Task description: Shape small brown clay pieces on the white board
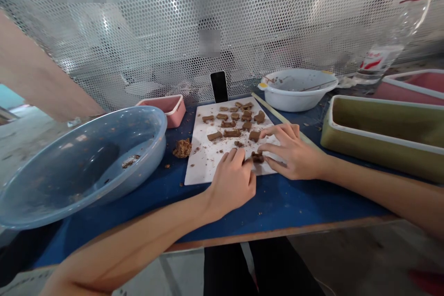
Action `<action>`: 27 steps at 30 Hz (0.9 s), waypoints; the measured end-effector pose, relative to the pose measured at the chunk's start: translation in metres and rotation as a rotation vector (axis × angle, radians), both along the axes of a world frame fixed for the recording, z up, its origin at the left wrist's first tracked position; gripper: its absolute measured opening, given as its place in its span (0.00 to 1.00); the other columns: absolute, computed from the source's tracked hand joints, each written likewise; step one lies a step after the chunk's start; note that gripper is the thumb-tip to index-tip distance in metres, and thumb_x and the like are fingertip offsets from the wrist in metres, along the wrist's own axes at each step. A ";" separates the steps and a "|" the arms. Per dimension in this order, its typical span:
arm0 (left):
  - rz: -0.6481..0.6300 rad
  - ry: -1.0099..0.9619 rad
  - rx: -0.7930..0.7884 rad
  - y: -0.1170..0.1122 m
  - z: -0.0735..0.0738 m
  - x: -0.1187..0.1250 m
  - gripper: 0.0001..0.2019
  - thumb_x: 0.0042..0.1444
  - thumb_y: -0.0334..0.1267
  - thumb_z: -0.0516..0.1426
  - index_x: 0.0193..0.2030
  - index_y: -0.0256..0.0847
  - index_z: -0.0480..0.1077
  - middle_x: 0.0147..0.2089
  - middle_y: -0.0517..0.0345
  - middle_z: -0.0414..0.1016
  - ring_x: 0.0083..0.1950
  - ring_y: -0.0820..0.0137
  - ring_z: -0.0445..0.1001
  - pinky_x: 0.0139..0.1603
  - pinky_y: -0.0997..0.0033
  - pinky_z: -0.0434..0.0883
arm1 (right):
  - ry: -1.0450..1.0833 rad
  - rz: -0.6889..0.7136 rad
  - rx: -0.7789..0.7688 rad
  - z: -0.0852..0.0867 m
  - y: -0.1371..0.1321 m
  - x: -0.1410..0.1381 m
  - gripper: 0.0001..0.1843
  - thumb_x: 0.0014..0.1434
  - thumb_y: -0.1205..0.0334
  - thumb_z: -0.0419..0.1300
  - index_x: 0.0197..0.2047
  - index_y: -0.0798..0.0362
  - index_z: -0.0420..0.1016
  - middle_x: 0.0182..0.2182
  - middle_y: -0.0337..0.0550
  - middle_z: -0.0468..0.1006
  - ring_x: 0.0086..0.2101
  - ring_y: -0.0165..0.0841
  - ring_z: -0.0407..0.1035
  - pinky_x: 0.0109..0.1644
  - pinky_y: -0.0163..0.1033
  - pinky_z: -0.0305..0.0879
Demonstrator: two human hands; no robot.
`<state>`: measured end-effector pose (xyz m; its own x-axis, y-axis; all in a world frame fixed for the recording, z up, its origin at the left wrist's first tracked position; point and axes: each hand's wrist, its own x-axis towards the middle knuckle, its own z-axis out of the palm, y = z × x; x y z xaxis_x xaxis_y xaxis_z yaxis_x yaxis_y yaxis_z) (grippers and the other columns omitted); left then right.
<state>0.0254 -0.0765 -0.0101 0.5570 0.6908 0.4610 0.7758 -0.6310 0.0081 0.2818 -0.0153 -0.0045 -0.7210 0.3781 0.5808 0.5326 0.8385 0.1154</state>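
Observation:
On a white board (203,166) lie several small brown clay-like pieces (231,133), many shaped like little bones or blocks, with crumbs around them. My left hand (234,180) rests on the board's near part with its fingers curled, their tips touching the left side of a darker brown piece (257,157). From the right, my right hand (293,155) bends over the same piece, thumb and fingertips at its edge; its index fingertip is close to another brown block (254,136). The fingers partly hide the darker piece. Left of the board sits a crumbly brown lump (182,148).
A large blue basin (138,180) stands at left, a pink box (178,111) behind it. A phone (219,87) leans on the perforated metal screen (166,32). To the right are a pale stick (277,114), a white basin (294,101), an olive trough (381,141) and a bottle (381,58).

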 end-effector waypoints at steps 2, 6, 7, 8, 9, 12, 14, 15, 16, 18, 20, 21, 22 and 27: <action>0.003 0.003 -0.013 0.001 0.000 -0.001 0.09 0.68 0.27 0.58 0.41 0.35 0.82 0.43 0.45 0.71 0.49 0.53 0.77 0.51 0.52 0.82 | 0.000 0.026 0.008 0.000 0.000 0.000 0.11 0.75 0.61 0.63 0.56 0.49 0.85 0.60 0.57 0.75 0.58 0.53 0.67 0.57 0.56 0.61; 0.013 -0.002 -0.025 0.003 0.000 -0.002 0.10 0.69 0.27 0.58 0.41 0.34 0.83 0.44 0.44 0.72 0.50 0.52 0.78 0.53 0.50 0.82 | -0.009 0.071 0.056 0.001 -0.001 0.000 0.14 0.75 0.62 0.63 0.59 0.47 0.86 0.60 0.56 0.76 0.56 0.52 0.67 0.54 0.53 0.58; 0.018 -0.005 -0.028 0.004 0.000 -0.002 0.10 0.69 0.27 0.58 0.41 0.34 0.83 0.44 0.43 0.72 0.50 0.52 0.78 0.53 0.50 0.82 | -0.015 0.084 0.064 0.002 -0.001 0.000 0.15 0.75 0.62 0.63 0.60 0.46 0.87 0.59 0.56 0.76 0.56 0.52 0.68 0.54 0.53 0.57; 0.024 -0.005 -0.034 0.004 0.000 -0.002 0.11 0.69 0.27 0.58 0.42 0.33 0.83 0.45 0.43 0.72 0.51 0.51 0.78 0.53 0.49 0.82 | -0.024 0.096 0.067 0.002 -0.001 0.000 0.15 0.75 0.62 0.63 0.60 0.45 0.87 0.60 0.56 0.76 0.57 0.53 0.68 0.54 0.53 0.58; 0.030 0.000 -0.042 0.004 0.000 -0.002 0.11 0.70 0.28 0.57 0.42 0.33 0.83 0.45 0.43 0.73 0.51 0.51 0.78 0.53 0.49 0.82 | -0.030 0.106 0.069 0.002 -0.001 0.000 0.15 0.75 0.62 0.63 0.60 0.45 0.87 0.60 0.55 0.77 0.58 0.53 0.68 0.54 0.53 0.58; 0.049 0.016 -0.068 0.006 0.000 -0.002 0.11 0.70 0.28 0.58 0.42 0.34 0.83 0.45 0.42 0.73 0.51 0.50 0.78 0.54 0.48 0.83 | -0.029 0.114 0.068 0.003 0.000 0.001 0.15 0.75 0.62 0.63 0.60 0.46 0.87 0.59 0.55 0.77 0.58 0.53 0.68 0.56 0.54 0.59; 0.058 0.012 -0.076 0.007 0.000 -0.003 0.11 0.70 0.28 0.58 0.43 0.34 0.83 0.45 0.42 0.73 0.52 0.50 0.78 0.55 0.47 0.83 | -0.025 0.116 0.062 0.002 0.001 0.002 0.16 0.74 0.63 0.63 0.61 0.47 0.86 0.59 0.56 0.77 0.58 0.52 0.68 0.56 0.53 0.59; 0.060 0.007 -0.077 0.008 0.000 -0.003 0.11 0.70 0.28 0.58 0.44 0.34 0.83 0.45 0.42 0.73 0.53 0.50 0.78 0.56 0.47 0.83 | -0.028 0.119 0.056 0.001 0.002 0.003 0.16 0.74 0.63 0.63 0.61 0.47 0.86 0.59 0.56 0.77 0.58 0.53 0.68 0.56 0.53 0.59; 0.063 0.001 -0.076 0.009 0.000 -0.003 0.11 0.70 0.28 0.58 0.45 0.34 0.83 0.46 0.42 0.73 0.54 0.50 0.77 0.56 0.47 0.83 | -0.032 0.121 0.049 -0.001 0.002 0.004 0.16 0.73 0.63 0.64 0.61 0.47 0.86 0.60 0.56 0.77 0.59 0.53 0.67 0.56 0.54 0.59; 0.068 -0.008 -0.073 0.011 0.000 -0.004 0.11 0.70 0.28 0.57 0.48 0.34 0.83 0.47 0.42 0.73 0.55 0.49 0.76 0.58 0.47 0.82 | -0.029 0.120 0.034 -0.005 0.002 0.004 0.17 0.74 0.63 0.63 0.62 0.45 0.85 0.61 0.55 0.77 0.60 0.54 0.67 0.57 0.55 0.60; 0.074 -0.020 -0.067 0.013 0.000 -0.006 0.12 0.70 0.28 0.57 0.52 0.33 0.83 0.47 0.42 0.73 0.56 0.48 0.76 0.58 0.46 0.82 | -0.010 0.097 0.023 -0.007 0.001 0.002 0.19 0.75 0.62 0.62 0.66 0.45 0.83 0.61 0.55 0.77 0.59 0.53 0.67 0.58 0.55 0.60; 0.075 -0.026 -0.068 0.014 -0.001 -0.006 0.13 0.70 0.28 0.57 0.55 0.33 0.82 0.48 0.42 0.73 0.57 0.47 0.75 0.58 0.45 0.81 | 0.010 0.071 0.021 -0.005 0.000 0.002 0.20 0.76 0.61 0.61 0.68 0.45 0.81 0.60 0.55 0.77 0.59 0.52 0.68 0.58 0.55 0.60; 0.077 -0.030 -0.073 0.016 -0.001 -0.007 0.15 0.69 0.28 0.57 0.57 0.33 0.82 0.48 0.41 0.73 0.57 0.47 0.75 0.58 0.45 0.81 | 0.032 0.030 0.021 -0.001 0.000 0.002 0.21 0.77 0.60 0.60 0.69 0.45 0.80 0.60 0.54 0.78 0.58 0.51 0.68 0.58 0.54 0.60; 0.089 -0.061 -0.142 0.022 -0.001 -0.011 0.17 0.70 0.28 0.55 0.59 0.34 0.80 0.49 0.41 0.73 0.57 0.47 0.74 0.56 0.46 0.81 | -0.005 -0.404 -0.064 0.043 0.018 0.041 0.23 0.82 0.49 0.53 0.70 0.48 0.78 0.57 0.55 0.81 0.58 0.51 0.72 0.62 0.56 0.59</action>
<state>0.0146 -0.0544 -0.0111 0.4649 0.7968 0.3860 0.8239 -0.5489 0.1410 0.3224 0.0026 0.0385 -0.5097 0.6669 0.5436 0.8202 0.5675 0.0728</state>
